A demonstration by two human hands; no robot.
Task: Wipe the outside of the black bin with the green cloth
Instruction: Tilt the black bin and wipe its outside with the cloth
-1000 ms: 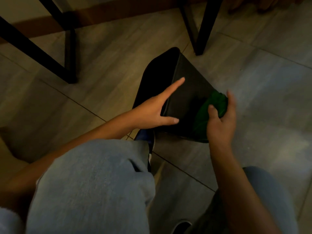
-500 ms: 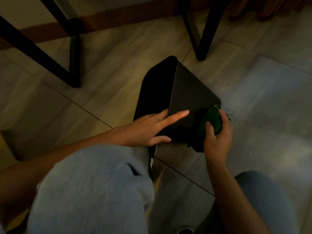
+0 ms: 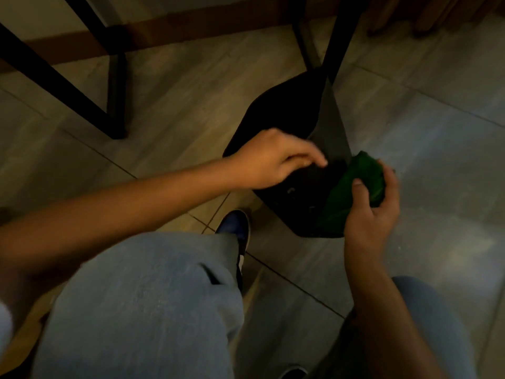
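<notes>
Bin (image 3: 289,113) lies tipped on tiled floor (image 3: 437,132) just ahead of blue shoe (image 3: 236,225), far end by a black table leg (image 3: 338,36); base faces cam, dark w/ a few pale specks. L hand (image 3: 273,160) rests on top of bin near base edge, fingers bent loosely over it, palm down, nothing gripped that I can make out. R hand (image 3: 374,203) grips cloth (image 3: 358,184), thumb over the bunched green wad, fingers wrapped behind, cloth pressed to bin's R side at base corner; jeans (image 3: 142,302) fill low L of view.
</notes>
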